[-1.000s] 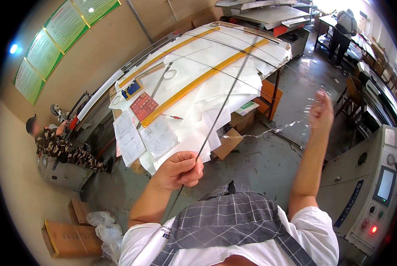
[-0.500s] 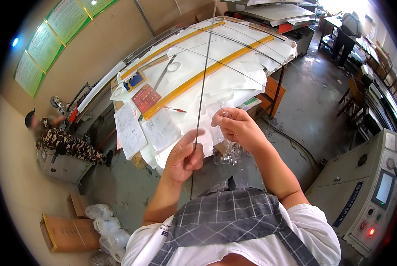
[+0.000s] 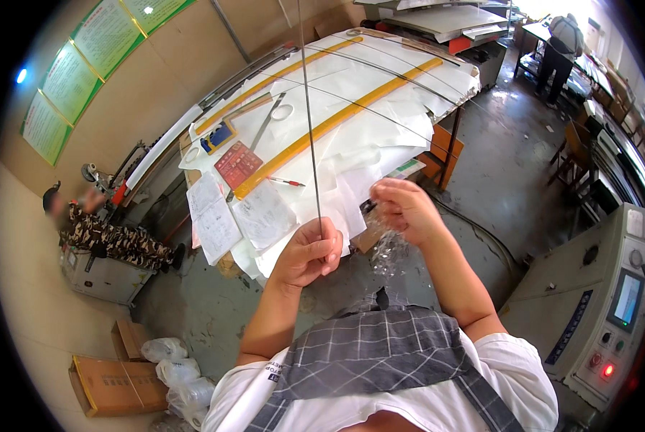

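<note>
A long, thin dark rod (image 3: 310, 122) rises almost upright from my left hand (image 3: 308, 253), whose fingers are closed around its lower end. Its upper part runs out of the picture at the top. To the right, my right hand (image 3: 411, 214) is closed in a pinch, somewhat blurred, apart from the rod. Crinkled clear plastic film (image 3: 389, 253) dangles just below these fingers; the exact grip on it is partly hidden.
Ahead stands a table covered in white sheets (image 3: 351, 155), with yellow bars (image 3: 337, 128), handwritten papers (image 3: 263, 207), a red card (image 3: 238, 165), a pen (image 3: 286, 181) and a tape roll (image 3: 283, 112). A control cabinet (image 3: 589, 288) is at right. A person in camouflage (image 3: 113, 234) is at left.
My left hand has moved down to the rod's lower end, which stuck out below it before. The rod has shifted left. My right hand has moved right, and the hanging film with it.
</note>
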